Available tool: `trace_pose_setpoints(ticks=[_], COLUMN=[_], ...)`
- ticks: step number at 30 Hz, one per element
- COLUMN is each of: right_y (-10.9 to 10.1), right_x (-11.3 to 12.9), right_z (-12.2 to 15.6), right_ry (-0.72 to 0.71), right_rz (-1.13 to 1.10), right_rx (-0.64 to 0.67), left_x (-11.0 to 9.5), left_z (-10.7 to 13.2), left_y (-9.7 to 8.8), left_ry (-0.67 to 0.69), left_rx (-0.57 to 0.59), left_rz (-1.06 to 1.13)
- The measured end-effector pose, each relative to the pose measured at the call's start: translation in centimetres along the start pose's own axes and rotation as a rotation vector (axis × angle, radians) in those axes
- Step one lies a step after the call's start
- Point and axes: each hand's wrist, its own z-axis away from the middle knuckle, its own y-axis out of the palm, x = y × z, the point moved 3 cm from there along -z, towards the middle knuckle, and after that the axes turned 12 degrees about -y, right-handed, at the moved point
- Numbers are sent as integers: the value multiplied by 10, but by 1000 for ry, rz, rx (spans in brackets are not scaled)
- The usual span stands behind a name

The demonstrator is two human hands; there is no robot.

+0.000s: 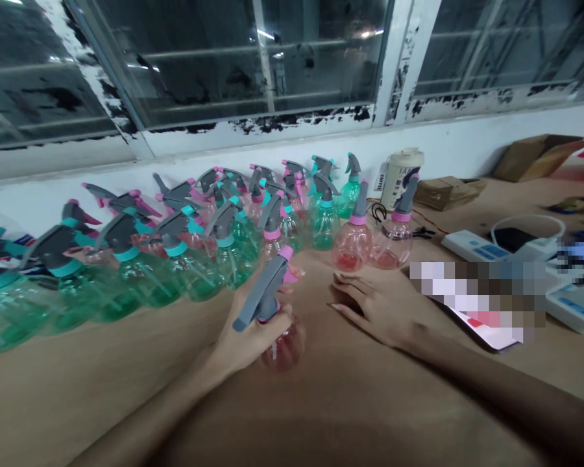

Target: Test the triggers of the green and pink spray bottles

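My left hand (246, 340) is wrapped round the neck of a pink spray bottle (285, 347) with a grey trigger head (263, 292), held upright on the brown table (126, 383). Just to the right, my right hand (377, 308) lies flat on the table, fingers stretched out toward the left and holding nothing. Beyond both hands stand two pink spray bottles (353, 243) and a crowd of green spray bottles (194, 259) and pink ones along the wall.
A white lidded cup (401, 175) stands behind the pink bottles. White power strips (477, 246) with cables, a white card (491, 334) and cardboard boxes (535, 155) lie at the right. A window runs above the white wall.
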Motion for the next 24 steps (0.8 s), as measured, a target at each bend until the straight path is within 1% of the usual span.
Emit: trace_pose_setpoints(ticks=[3,9,14,19,24], right_y=[1,2,2,1,1], right_x=[-2,-5,-5,-5,-6], right_z=[-2,-8,-7,-5,-3], right_ry=[-25,-33,-35,8,40], right_rz=[-3,-5,-13,-12,-46], right_rx=[15,45,53,40,13], left_x=[1,-4,-9,-8,-6], left_z=[-5,-13,-19,-18,-21], left_y=[4,12,17,17,15], left_ry=[3,-51,-98,-113,-164], left_rx=[58,33,8,55,89], left_rz=[67,84,13,-37,-79])
